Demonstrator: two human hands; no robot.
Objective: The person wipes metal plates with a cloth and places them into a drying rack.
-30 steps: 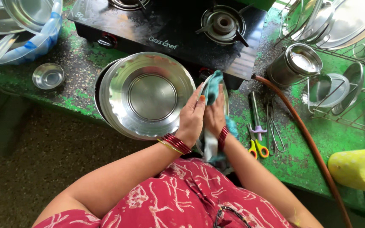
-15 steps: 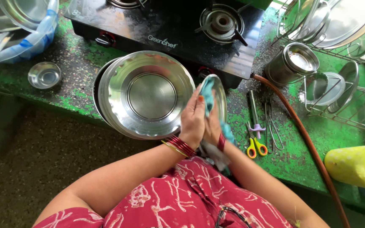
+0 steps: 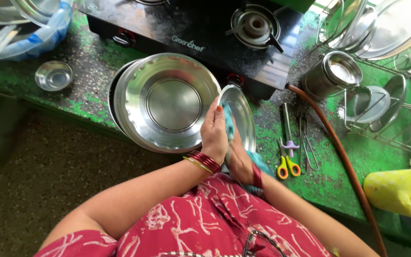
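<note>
A small round steel plate (image 3: 241, 115) is held tilted over the green counter's front edge, beside a big stack of steel plates (image 3: 167, 102). My left hand (image 3: 214, 134), with red bangles at the wrist, lies against the plate's left rim and presses a teal cloth (image 3: 228, 124) onto it. Under the plate's lower edge, my right hand (image 3: 239, 159) grips it, and more of the cloth hangs by that wrist. Most of the right hand's fingers are hidden behind the plate.
A black gas stove (image 3: 200, 28) stands behind the plates. A small steel bowl (image 3: 53, 75) sits at the left. To the right are a steel canister (image 3: 334, 74), yellow-handled scissors (image 3: 286, 165), tongs (image 3: 306, 143), an orange hose (image 3: 343, 157), a dish rack (image 3: 381, 107) and a yellow container (image 3: 400, 190).
The teal cloth covered the top of the small plate; now it has slid down toward my hands and the plate's shiny face shows. Both hands stayed in about the same place.
</note>
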